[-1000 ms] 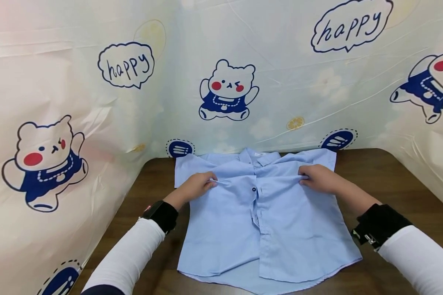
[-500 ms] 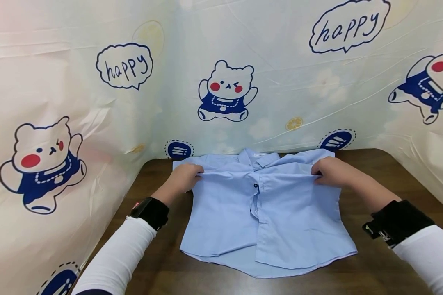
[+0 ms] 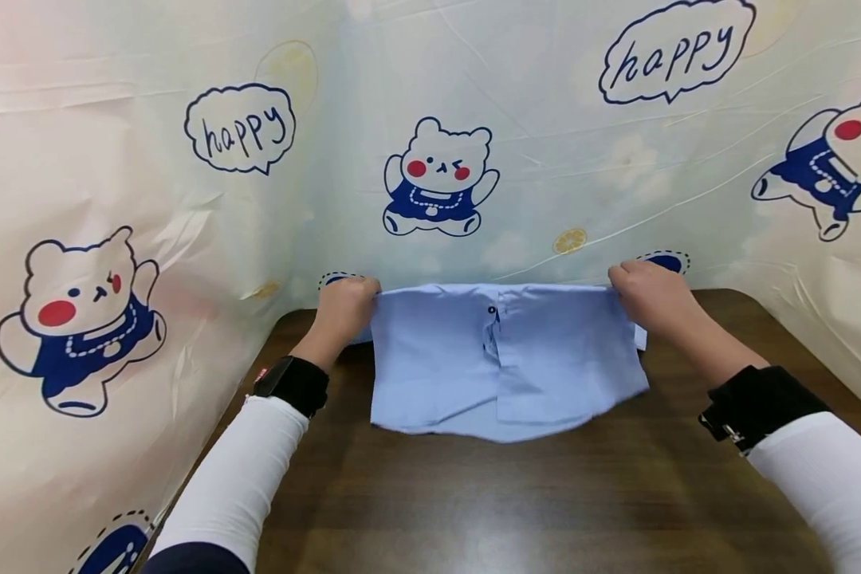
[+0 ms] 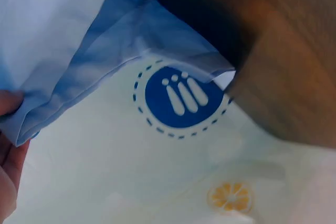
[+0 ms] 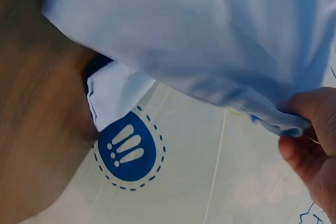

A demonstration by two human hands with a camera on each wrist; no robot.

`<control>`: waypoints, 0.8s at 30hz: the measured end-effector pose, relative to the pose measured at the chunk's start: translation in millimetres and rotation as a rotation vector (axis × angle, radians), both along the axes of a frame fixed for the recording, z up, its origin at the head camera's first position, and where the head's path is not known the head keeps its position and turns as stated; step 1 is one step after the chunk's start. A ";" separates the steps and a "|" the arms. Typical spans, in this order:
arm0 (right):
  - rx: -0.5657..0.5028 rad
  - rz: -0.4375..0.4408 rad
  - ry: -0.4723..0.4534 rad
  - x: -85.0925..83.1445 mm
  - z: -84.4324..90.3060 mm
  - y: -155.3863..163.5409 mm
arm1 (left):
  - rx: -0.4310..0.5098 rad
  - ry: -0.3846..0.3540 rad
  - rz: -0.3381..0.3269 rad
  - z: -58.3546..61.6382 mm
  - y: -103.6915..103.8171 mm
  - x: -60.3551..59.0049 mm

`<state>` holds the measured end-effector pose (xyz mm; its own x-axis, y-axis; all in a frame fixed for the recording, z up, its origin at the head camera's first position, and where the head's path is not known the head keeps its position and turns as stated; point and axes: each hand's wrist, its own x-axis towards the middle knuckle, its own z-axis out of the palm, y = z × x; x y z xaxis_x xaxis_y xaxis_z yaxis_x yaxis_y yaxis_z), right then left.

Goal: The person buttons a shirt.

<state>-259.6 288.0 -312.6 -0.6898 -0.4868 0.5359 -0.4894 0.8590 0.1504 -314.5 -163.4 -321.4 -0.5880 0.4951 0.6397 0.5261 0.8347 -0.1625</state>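
Pinching the light blue shirt (image 3: 505, 355) at its upper fold, the left hand (image 3: 342, 304) gripped one end. The right hand (image 3: 649, 296) pinched the other, above the brown table (image 3: 473, 494).

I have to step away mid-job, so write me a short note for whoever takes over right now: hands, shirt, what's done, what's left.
Left hand pinches the left end of the light blue shirt's raised top edge; right hand pinches the right end.
The shirt hangs between the hands at the far side of the wooden table, close to the printed backdrop, hem on the tabletop, buttoned placket facing the person.
Done: shirt gripped on both sides and lifted.
Left: likely laying it down and folding; no finished fold shows yet.
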 end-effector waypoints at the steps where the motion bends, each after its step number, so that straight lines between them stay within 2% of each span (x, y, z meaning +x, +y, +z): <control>1: -0.008 0.016 0.062 -1.2 -1.4 0.5 | 0.007 0.050 -0.011 1.1 0.1 -1.0; 4: -0.020 0.080 0.207 0.1 -8.8 3.6 | 0.014 0.158 -0.077 1.0 -1.6 1.7; 7: -0.010 0.165 0.291 11.6 -22.5 9.1 | 0.011 0.237 -0.174 -6.8 -3.9 14.9; 10: 0.001 0.245 0.298 31.5 -40.9 15.7 | 0.003 0.258 -0.273 -23.0 -6.7 36.0; 12: 0.016 0.275 0.248 46.5 -53.8 19.6 | -0.007 0.228 -0.320 -35.5 -8.7 51.8; 16: 0.076 0.288 0.111 70.1 -76.8 22.6 | -0.063 0.053 -0.334 -58.4 -11.7 79.4; 21: 0.131 0.288 -0.081 86.9 -99.7 19.8 | -0.207 -0.255 -0.289 -76.9 -11.9 103.2; 24: 0.125 0.277 -0.234 95.1 -110.7 20.0 | -0.261 -0.478 -0.295 -82.2 -11.5 113.0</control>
<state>-164.5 308.0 -423.3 -0.6198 -0.7234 0.3043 -0.7336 0.6717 0.1026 -201.5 -174.8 -403.6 -0.5945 0.7848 0.1750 0.7935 0.6079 -0.0308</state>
